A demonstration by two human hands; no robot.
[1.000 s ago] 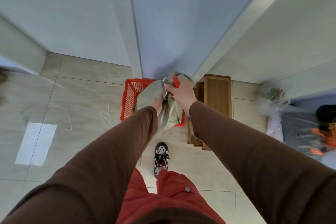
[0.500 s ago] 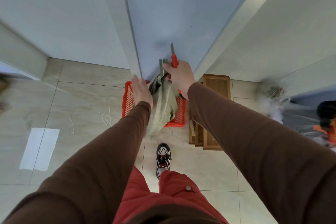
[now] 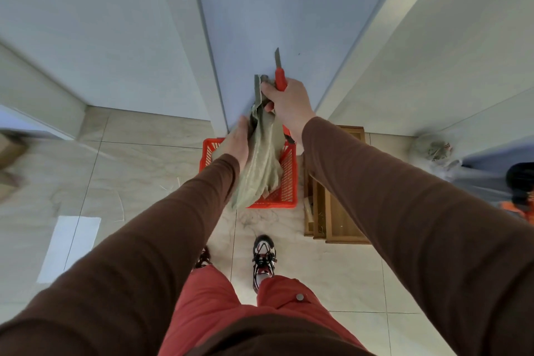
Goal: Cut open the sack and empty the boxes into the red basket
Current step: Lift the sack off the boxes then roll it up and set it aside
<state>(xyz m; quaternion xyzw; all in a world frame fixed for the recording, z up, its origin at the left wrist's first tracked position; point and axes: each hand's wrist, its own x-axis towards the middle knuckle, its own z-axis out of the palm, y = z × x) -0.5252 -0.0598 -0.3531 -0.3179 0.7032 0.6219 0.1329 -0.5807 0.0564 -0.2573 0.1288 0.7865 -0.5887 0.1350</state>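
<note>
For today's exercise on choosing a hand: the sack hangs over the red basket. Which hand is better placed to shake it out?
Probably the left hand. It rests on the sack partway down, right above the red basket, and holds no tool. The right hand pinches the sack's top while also gripping the red knife.

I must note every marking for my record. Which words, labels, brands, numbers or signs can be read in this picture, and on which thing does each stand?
None can be read.
sack: plain, no print shows.
red basket: no label shows.
red knife in the right hand: no brand shows.
wooden crates: no text shows.
shoe: pattern only, too small to tell any logo.
</note>
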